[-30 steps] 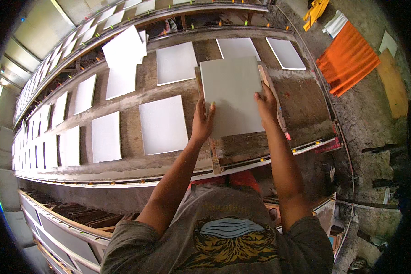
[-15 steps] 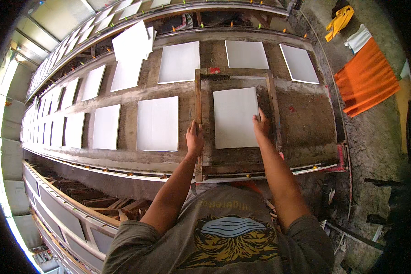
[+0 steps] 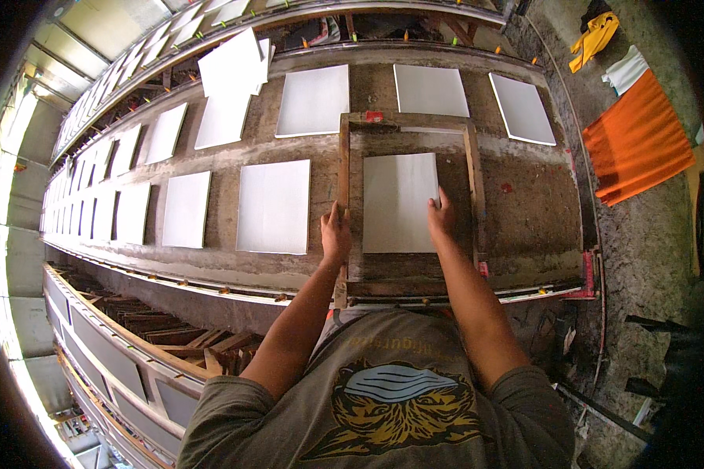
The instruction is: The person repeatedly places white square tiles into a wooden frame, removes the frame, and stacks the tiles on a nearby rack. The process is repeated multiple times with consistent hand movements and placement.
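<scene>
Basically, wood frame [image 3: 474, 172] rnd wht panel [image 3: 399, 199], other panels [image 3: 274, 206] nearby, orange cloth [image 3: 640, 141] R.

We cannot see every finger of the right hand [image 3: 441, 223]; some are hidden at the edge of the white panel [image 3: 399, 203], and we cannot determine the grip. The left hand [image 3: 335, 236] covers a section of the wooden frame [image 3: 344, 168]; whether its fingers touch the rail is unclear to us. In the far row, loose sheets [image 3: 231, 66] conceal the upper part of one board [image 3: 220, 129]. The distant boards [image 3: 55, 215] at far left are too small for us to count. The view's lower edge cuts off the shirt [image 3: 403, 442]. We lose the right side of a tan plank [image 3: 695, 211] in the dark rim.
</scene>
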`<state>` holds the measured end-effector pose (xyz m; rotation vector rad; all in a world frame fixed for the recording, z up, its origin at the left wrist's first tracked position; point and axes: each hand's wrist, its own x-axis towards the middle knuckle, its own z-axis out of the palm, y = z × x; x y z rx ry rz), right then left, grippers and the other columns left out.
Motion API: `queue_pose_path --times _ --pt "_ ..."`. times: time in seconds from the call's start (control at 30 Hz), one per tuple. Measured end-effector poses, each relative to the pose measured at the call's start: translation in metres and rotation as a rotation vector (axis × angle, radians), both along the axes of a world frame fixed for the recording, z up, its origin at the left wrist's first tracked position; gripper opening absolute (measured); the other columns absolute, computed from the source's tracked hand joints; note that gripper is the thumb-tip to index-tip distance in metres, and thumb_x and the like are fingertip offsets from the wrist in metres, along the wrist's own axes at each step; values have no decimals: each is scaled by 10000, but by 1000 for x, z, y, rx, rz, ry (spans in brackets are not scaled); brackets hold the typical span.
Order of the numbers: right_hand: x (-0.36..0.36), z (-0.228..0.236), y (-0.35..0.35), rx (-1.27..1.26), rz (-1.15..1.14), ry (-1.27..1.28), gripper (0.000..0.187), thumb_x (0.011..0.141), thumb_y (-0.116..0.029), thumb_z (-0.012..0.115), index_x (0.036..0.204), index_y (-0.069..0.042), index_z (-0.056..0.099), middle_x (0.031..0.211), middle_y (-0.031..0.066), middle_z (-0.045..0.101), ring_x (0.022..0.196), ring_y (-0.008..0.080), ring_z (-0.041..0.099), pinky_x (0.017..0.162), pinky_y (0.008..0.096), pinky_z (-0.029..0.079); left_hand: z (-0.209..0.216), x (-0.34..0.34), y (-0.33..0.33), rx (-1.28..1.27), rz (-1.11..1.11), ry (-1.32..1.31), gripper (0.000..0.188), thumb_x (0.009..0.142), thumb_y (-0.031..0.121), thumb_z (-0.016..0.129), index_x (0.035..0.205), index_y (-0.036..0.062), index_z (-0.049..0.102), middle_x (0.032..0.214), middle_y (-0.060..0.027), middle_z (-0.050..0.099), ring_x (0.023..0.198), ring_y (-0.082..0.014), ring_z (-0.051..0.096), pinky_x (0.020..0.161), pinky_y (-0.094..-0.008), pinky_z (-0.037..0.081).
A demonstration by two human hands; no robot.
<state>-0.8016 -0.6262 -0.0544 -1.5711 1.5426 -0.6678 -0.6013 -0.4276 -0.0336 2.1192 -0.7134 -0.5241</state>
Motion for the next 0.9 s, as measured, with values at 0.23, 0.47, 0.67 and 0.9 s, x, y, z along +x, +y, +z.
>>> queue_pose_path --times 0.23,0.47,0.67,0.9 --pt "-3 -2 6 -9 -25 11 521 968 -251 667 1463 -152 536 1403 168 596 1271 358 578 1060 467 458 6 -3 0 -33 -14 -57 520 1056 337 525 1498 80 434 1295 -262 514 1147 -434 565 959 -476 492" --pt "-3 1 13 -104 24 211 552 963 -329 671 1472 -173 525 1344 214 612 1237 405 581 1051 500 451 1 1 1 -34 -15 -40 511 1049 322 541 1481 64 453 1269 -274 527 1121 -442 577 949 -474 494" --pt "-4 -8 13 -169 53 253 574 963 -360 665 1486 -182 507 1341 285 569 1221 440 562 1032 526 448 3 -1 -1 -31 5 -53 521 1045 339 550 1480 66 459 1251 -261 538 1117 -433 577 951 -473 490" --pt "-4 -1 16 -130 88 283 587 974 -386 647 1500 -180 485 1308 282 561 1179 448 557 987 552 459 3 -1 -2 -35 16 -46 515 1040 320 561 1480 74 461 1238 -243 549 1117 -420 570 962 -476 479"
